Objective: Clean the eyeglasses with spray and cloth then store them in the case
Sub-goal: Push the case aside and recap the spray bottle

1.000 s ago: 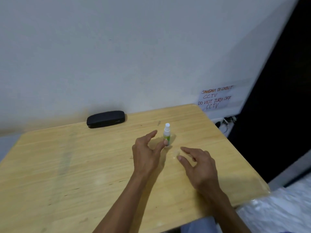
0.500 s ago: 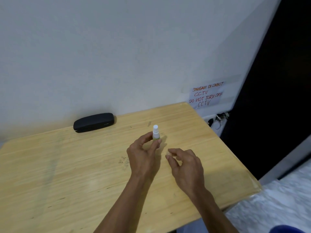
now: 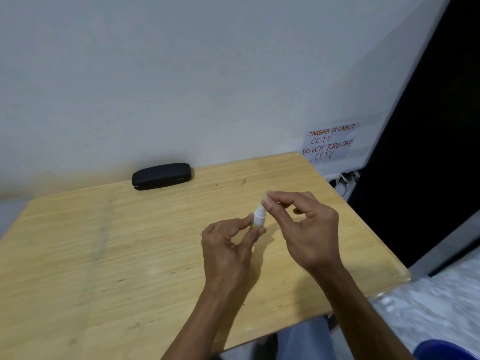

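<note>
Both hands meet over the middle of the bench, at the small spray bottle. My left hand pinches the bottle's lower body between thumb and fingertips, holding it upright and, as far as I can tell, lifted just off the wood. My right hand comes in from the right and above, its thumb and forefinger pressed together at the bottle's top; a pale, blurred shape between those fingertips is probably the clear cap, though whether it is seated on the nozzle or already clear of it cannot be told. The remaining fingers of my right hand are loosely curled.

Stage of the task, as I judge it: the very beginning. Uncapping the spray is the step in hand. No lens has been sprayed or wiped, for neither the eyeglasses nor a cloth appears anywhere in view.

Beyond my left hand, far back by the wall, lies the black case, well apart from both hands and closed. The eyeglasses may be inside it; that is a guess only. The bench between the case and my hands carries nothing else. Past my right hand, off the bench's far corner, a handwritten notice is stuck to the wall.

Left to do, on this reading: finish uncapping, fetch the eyeglasses and a cloth, spray, wipe, and return the eyeglasses to the case.
</note>
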Motion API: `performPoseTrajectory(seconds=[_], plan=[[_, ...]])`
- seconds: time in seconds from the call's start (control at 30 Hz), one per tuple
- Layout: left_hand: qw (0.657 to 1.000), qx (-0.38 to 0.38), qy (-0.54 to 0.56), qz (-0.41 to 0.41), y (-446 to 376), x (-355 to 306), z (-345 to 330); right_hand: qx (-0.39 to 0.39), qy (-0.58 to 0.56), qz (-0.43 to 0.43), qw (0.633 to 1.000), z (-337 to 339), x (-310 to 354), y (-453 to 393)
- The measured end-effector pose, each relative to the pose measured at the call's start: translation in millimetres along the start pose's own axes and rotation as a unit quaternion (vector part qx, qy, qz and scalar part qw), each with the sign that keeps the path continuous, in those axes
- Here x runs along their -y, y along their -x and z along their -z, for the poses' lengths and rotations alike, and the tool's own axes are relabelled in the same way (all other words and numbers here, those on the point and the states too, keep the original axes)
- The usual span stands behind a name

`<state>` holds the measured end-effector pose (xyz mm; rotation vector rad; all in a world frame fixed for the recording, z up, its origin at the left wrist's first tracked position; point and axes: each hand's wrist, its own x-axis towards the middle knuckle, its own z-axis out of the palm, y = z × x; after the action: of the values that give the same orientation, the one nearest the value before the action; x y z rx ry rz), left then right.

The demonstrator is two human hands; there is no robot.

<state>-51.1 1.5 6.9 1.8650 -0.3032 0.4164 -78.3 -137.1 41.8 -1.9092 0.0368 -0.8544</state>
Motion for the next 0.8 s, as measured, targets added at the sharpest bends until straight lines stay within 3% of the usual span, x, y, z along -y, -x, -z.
performPoseTrajectory(seconds=[0.4, 0.8], plan=[[0.999, 0.018, 0.029, 0.022, 9, -15, 14, 0.061, 0.066, 0.078, 0.993, 0, -2, 6], [0.998, 0.035, 0.047, 0.023, 6, -17, 23, 0.102, 0.022, 0.064, 0.992, -6, 4, 6]])
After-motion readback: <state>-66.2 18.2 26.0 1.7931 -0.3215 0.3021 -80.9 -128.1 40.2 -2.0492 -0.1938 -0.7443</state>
